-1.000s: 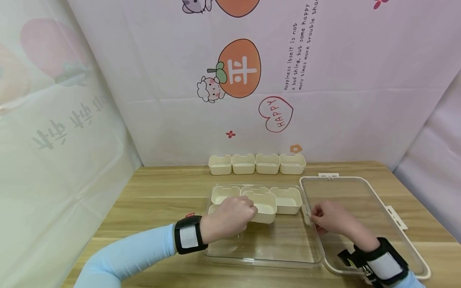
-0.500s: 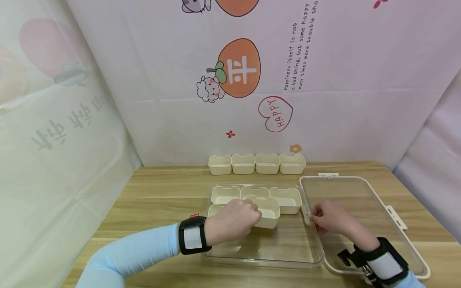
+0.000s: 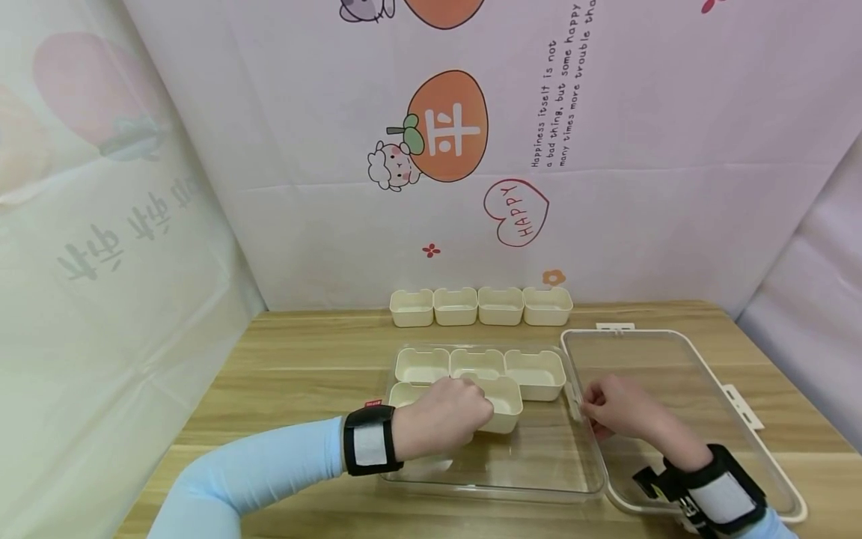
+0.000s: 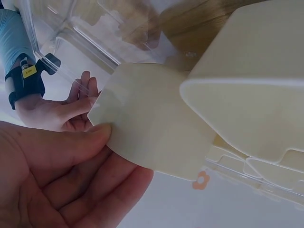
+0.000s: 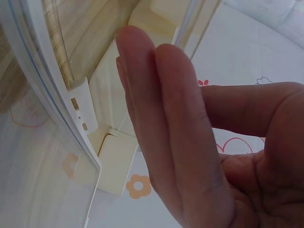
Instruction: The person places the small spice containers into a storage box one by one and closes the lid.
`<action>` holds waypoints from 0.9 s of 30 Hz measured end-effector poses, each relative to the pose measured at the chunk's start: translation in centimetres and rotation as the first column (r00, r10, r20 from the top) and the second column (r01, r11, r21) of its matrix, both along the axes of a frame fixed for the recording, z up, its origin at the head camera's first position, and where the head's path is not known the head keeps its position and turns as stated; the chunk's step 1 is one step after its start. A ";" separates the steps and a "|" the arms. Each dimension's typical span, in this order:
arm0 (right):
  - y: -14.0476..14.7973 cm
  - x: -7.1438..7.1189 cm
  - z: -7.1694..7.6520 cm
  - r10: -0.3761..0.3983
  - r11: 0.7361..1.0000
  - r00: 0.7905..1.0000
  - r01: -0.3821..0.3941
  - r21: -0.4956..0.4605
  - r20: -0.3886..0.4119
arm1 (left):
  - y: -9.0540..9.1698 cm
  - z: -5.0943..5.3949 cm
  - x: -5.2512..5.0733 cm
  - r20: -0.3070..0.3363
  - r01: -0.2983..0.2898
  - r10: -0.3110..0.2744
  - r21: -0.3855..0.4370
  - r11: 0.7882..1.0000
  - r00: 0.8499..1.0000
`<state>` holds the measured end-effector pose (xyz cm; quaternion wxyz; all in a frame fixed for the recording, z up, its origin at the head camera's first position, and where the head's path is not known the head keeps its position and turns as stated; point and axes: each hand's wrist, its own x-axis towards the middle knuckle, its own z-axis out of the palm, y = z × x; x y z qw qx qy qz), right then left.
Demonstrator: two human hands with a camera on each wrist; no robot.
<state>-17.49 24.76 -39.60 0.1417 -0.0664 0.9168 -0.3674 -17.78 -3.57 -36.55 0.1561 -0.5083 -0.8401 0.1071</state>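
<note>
In the head view my left hand [image 3: 444, 419] holds a small cream bin [image 3: 506, 408] over the middle of a clear plastic box [image 3: 498, 491]. The left wrist view shows the thumb and fingers pinching the bin's [image 4: 147, 114] edge. Behind it, a row of matching bins [image 3: 535, 374] stands inside the box, and one more bin [image 3: 404, 393] is partly hidden by the left hand. My right hand [image 3: 622, 408] is at the box's right side, above the lid; the right wrist view shows its fingers [image 5: 185, 123] extended, with nothing between them and the thumb.
A clear lid with a cream rim [image 3: 703, 419] and side latches [image 3: 742, 406] lies right of the box on the wooden table [image 3: 303, 374]. Several cream bins [image 3: 456, 308] line up at the table's back, before a printed cloth [image 3: 337, 239].
My left hand has moved slightly right and toward me, bringing the held bin lower and nearer in the box. The right hand has stayed in place.
</note>
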 end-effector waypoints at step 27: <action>0.0 -0.1 -0.1 0.000 1.000 1.000 0.000 -0.011 -0.003 | 0.4 -1.2 -0.3 0.061 -0.008 0.010 -0.031 0.999 0.998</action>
